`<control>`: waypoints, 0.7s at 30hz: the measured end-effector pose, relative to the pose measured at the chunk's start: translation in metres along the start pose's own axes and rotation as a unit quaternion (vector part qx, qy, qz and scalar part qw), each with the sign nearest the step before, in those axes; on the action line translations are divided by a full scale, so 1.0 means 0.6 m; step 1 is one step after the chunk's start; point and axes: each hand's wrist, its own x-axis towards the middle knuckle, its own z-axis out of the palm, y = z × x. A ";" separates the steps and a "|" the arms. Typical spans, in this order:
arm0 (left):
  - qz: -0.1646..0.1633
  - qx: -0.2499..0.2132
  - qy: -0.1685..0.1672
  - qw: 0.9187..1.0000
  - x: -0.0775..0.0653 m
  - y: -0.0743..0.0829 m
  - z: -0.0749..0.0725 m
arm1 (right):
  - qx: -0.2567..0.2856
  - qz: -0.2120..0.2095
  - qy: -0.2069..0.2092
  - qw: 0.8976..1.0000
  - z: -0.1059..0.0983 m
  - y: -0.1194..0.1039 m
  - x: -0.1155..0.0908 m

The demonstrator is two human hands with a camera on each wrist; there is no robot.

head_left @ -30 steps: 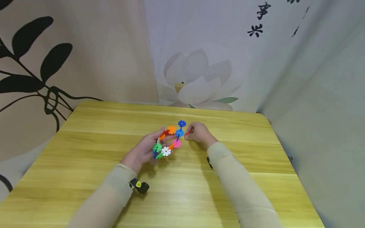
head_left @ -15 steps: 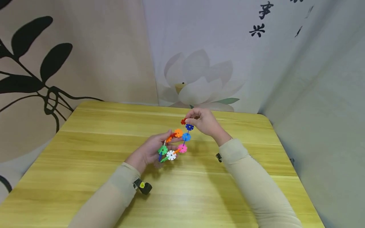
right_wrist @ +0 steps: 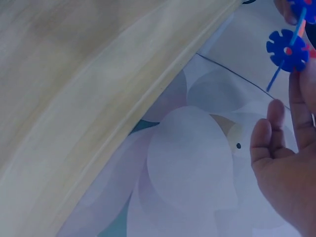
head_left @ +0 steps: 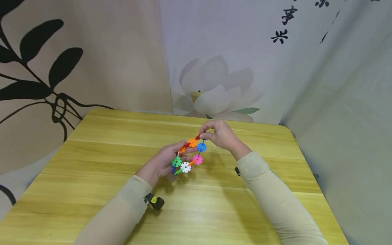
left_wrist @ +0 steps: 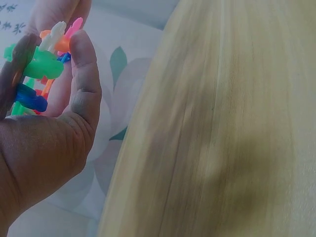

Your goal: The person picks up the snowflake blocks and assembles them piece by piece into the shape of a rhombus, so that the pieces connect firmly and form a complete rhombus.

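A curved chain of colourful plastic snowflake discs point(head_left: 197, 160) is held above the table by my left hand point(head_left: 160, 159). White, green, orange, pink and blue discs slot edgewise into one another. In the left wrist view, the thumb and fingers grip around a green disc point(left_wrist: 47, 66) and a blue one point(left_wrist: 30, 98). At the chain's upper end, my right hand point(head_left: 223, 135) pinches a small red disc point(head_left: 197, 137). It sits between the orange disc point(head_left: 192, 143) and a dark blue disc point(right_wrist: 277, 48), which the right fingers touch and mostly hide in the head view.
The wooden table point(head_left: 92, 153) lies under both hands, its far edge close to a printed curtain point(head_left: 220, 68). Each wrist wears a small black camera, the left one point(head_left: 157, 203) hanging below the sleeve.
My right hand rose with the red disc to the chain's dark blue end, then came down slightly toward the orange disc. The left hand and chain shifted a little right.
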 end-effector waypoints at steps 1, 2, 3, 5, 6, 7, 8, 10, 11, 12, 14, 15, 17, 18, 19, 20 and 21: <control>0.000 0.003 0.001 1.000 0.000 0.000 0.001 | -0.004 -0.003 -0.003 1.000 -0.002 -0.001 0.000; 0.001 0.005 0.002 1.000 0.000 0.000 0.001 | -0.010 -0.007 -0.007 1.000 -0.005 -0.003 0.000; 0.001 0.010 0.003 1.000 0.000 0.000 0.002 | -0.015 -0.012 -0.012 1.000 -0.007 -0.004 0.000; 0.001 0.022 0.008 1.000 0.000 -0.001 0.002 | -0.025 -0.020 -0.021 0.999 -0.011 -0.007 0.001; 0.001 0.028 0.010 1.000 -0.001 -0.001 0.002 | -0.030 -0.022 -0.025 0.999 -0.012 -0.008 0.002; 0.001 0.033 0.012 0.999 -0.001 -0.002 0.002 | -0.036 -0.021 -0.028 0.999 -0.013 -0.010 0.001; 0.002 0.037 0.014 0.999 -0.001 -0.003 0.002 | -0.042 -0.019 -0.032 0.998 -0.013 -0.012 0.001; 0.003 0.043 0.019 0.999 -0.003 -0.004 0.002 | -0.052 -0.011 -0.041 0.998 -0.014 -0.016 0.001; 0.004 0.042 0.021 0.999 -0.003 -0.005 0.002 | -0.060 -0.007 -0.047 0.997 -0.014 -0.019 0.001; 0.004 0.040 0.023 0.999 -0.004 -0.005 0.003 | -0.071 -0.005 -0.054 0.996 -0.015 -0.022 0.000; 0.003 0.035 0.025 0.999 -0.004 -0.005 0.004 | -0.099 -0.008 -0.069 0.993 -0.016 -0.029 0.000; 0.002 0.031 0.027 0.999 -0.004 -0.005 0.004 | -0.115 -0.013 -0.076 0.990 -0.016 -0.032 0.001; 0.002 0.032 0.029 0.999 -0.003 -0.005 0.004 | -0.144 -0.028 -0.083 0.986 -0.016 -0.038 0.001; 0.001 0.033 0.031 0.999 -0.003 -0.005 0.004 | -0.157 -0.036 -0.082 0.984 -0.015 -0.039 0.001; 0.001 0.036 0.033 0.999 -0.003 -0.005 0.005 | -0.167 -0.044 -0.078 0.982 -0.013 -0.040 0.002; -0.001 0.039 0.035 0.999 -0.003 -0.005 0.005 | -0.174 -0.050 -0.073 0.981 -0.012 -0.042 0.002; -0.001 0.042 0.035 0.999 -0.002 -0.005 0.005 | -0.178 -0.058 -0.067 0.980 -0.010 -0.042 0.002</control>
